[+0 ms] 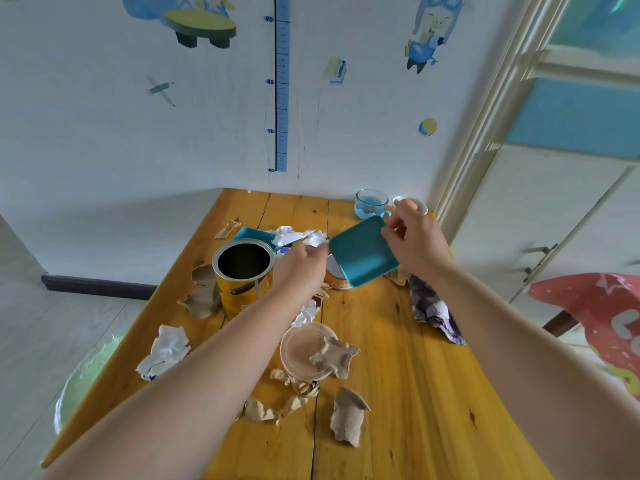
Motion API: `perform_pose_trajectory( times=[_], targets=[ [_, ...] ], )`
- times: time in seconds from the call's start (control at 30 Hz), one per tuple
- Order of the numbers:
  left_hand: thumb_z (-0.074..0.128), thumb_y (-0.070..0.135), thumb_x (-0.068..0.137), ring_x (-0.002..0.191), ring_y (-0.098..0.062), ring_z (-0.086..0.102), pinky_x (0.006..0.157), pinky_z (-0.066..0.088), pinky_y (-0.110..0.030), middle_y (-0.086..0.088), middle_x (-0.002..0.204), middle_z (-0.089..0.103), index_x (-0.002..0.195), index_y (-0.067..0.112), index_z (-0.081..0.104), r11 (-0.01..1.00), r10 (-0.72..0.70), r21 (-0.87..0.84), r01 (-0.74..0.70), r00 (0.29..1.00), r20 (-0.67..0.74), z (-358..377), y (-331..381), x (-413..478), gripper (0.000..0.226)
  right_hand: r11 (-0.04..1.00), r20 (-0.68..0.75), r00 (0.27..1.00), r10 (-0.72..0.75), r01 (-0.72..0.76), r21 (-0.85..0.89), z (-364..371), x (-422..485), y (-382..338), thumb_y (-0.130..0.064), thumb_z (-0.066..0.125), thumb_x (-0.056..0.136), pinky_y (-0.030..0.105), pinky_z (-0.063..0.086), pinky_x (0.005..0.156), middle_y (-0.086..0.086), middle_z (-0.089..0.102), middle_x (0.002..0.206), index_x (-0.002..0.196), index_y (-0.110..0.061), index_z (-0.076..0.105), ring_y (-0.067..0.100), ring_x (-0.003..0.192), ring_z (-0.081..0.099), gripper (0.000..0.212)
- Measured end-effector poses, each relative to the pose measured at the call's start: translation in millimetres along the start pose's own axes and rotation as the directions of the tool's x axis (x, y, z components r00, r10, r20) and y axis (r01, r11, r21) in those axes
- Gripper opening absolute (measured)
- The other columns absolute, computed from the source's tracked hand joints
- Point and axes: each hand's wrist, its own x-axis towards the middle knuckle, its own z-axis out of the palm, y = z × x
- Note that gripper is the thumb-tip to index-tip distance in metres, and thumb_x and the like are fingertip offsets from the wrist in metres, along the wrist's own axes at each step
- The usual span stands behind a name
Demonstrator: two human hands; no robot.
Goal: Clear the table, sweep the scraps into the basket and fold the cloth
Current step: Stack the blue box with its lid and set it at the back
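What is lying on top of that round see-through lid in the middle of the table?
A torn brown cardboard scrap lies on the lid, overhanging its right rim. The part of the lid beneath it is hidden.

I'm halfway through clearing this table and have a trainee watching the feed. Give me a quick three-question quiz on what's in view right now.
1. True or false: the yellow can stands with a lid on it.
2. What does the right hand hold? A) a spoon B) a teal tray C) a sponge
3. Fill in: a torn cardboard scrap lies on the clear round ____.

Key: 1 false, its top is open; 2 B, pinched at one corner and tilted; 3 lid.
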Motion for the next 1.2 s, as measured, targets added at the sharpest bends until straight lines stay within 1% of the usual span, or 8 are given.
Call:
perform_pose_trajectory(
  times=[0.1, 0.3, 0.4, 0.47, 0.6, 0.83, 1.0, 1.2],
  targets=[
    [0.041, 0.04, 0.095, 0.066, -0.024, 0.065, 0.069, 0.059, -0.037, -0.012, 0.075, 0.059, 0.107, 0.007, 0.05, 0.834, -0.298, -0.416, 0.362, 0.931, 0.213, -1.2, 13.9, 1.4, 0.036, 0.995, -0.139, 0.989, -0.059, 0.069, 0.071, 10.2, -5.6, -2.7, -0.007, 0.058, 0.087, 0.017, 0.038, 0.058, 0.0, 0.054, 0.083, 0.084, -0.006, 0.054, 0.018, 0.072, 0.052, 0.004],
    [0.049, 0.01, 0.093, 0.074, -0.031, 0.065, 0.057, 0.058, -0.034, -0.024, 0.095, 0.061, 0.094, 0.001, 0.053, 0.414, -0.242, -0.77, 0.486, 0.874, 0.422, -9.6, 17.7, 15.4, 0.01, 0.969, -0.273, 0.947, -0.172, 0.212, 0.124, 26.1, -22.2, 0.5, 0.001, 0.059, 0.085, 0.02, 0.045, 0.057, 0.01, 0.063, 0.083, 0.087, 0.003, 0.058, 0.016, 0.071, 0.055, 0.003],
    [0.051, -0.007, 0.087, 0.076, -0.024, 0.061, 0.057, 0.057, -0.027, -0.019, 0.093, 0.055, 0.098, -0.001, 0.052, 0.524, -0.227, -0.776, 0.352, 0.936, 0.27, -13.5, 24.1, 21.7, 0.013, 0.96, -0.277, 0.947, -0.163, 0.216, 0.176, 28.4, -25.3, 3.2, 0.002, 0.06, 0.084, 0.022, 0.05, 0.061, 0.006, 0.065, 0.083, 0.089, 0.0, 0.061, 0.014, 0.072, 0.058, 0.006],
    [0.055, -0.009, 0.083, 0.09, -0.024, 0.06, 0.065, 0.056, -0.026, -0.017, 0.111, 0.056, 0.126, 0.001, 0.046, 0.691, -0.114, -0.7, 0.178, 0.984, 0.137, -16.4, 26.2, 29.9, 0.045, 0.878, -0.156, 0.977, 0.147, -0.056, 0.476, 26.0, -21.8, -6.2, -0.003, 0.052, 0.091, 0.021, 0.052, 0.06, -0.002, 0.066, 0.082, 0.098, -0.007, 0.061, 0.01, 0.067, 0.062, 0.012],
    [0.062, -0.001, 0.081, 0.105, -0.02, 0.057, 0.074, 0.051, -0.026, -0.007, 0.124, 0.056, 0.135, 0.012, 0.043, 0.941, 0.149, -0.299, -0.161, 0.987, -0.06, -27.6, 24.7, 41.7, 0.059, 0.263, 0.428, 0.798, 0.423, -0.561, 0.785, 22.6, -4.2, -19.9, -0.028, 0.042, 0.098, 0.027, 0.051, 0.049, 0.008, 0.067, 0.077, 0.1, -0.005, 0.061, 0.016, 0.057, 0.063, 0.03],
    [0.063, 0.015, 0.083, 0.097, -0.018, 0.063, 0.086, 0.052, -0.035, 0.0, 0.109, 0.064, 0.118, 0.016, 0.06, 0.945, 0.247, -0.197, -0.259, 0.965, -0.083, -59.7, 20.7, 66.5, 0.035, 0.183, 0.565, 0.731, 0.382, -0.659, 0.729, 50.8, 20.1, -43.1, -0.005, 0.052, 0.092, 0.02, 0.052, 0.043, 0.011, 0.061, 0.087, 0.107, -0.005, 0.053, 0.018, 0.063, 0.059, 0.015],
    [0.057, 0.021, 0.087, 0.09, -0.026, 0.062, 0.082, 0.051, -0.037, -0.007, 0.099, 0.066, 0.104, 0.01, 0.066, 0.998, 0.029, -0.04, -0.044, 0.943, -0.333, -106.7, -23.6, 109.8, 0.022, 0.126, 0.541, 0.692, 0.479, -0.664, 0.737, 69.7, 32.7, -36.0, -0.005, 0.053, 0.092, 0.018, 0.048, 0.039, 0.011, 0.061, 0.087, 0.11, -0.005, 0.053, 0.017, 0.065, 0.059, 0.018],
    [0.067, 0.029, 0.08, 0.072, -0.023, 0.059, 0.058, 0.047, -0.029, -0.011, 0.085, 0.06, 0.089, 0.005, 0.056, 0.907, -0.227, 0.338, 0.249, 0.968, -0.104, -98.7, -64.7, 141.7, 0.028, 0.116, 0.551, 0.661, 0.51, -0.687, 0.717, 88.0, 39.4, -29.6, -0.006, 0.055, 0.091, 0.018, 0.048, 0.04, 0.012, 0.059, 0.093, 0.116, -0.004, 0.053, 0.016, 0.066, 0.057, 0.026]
  ],
)
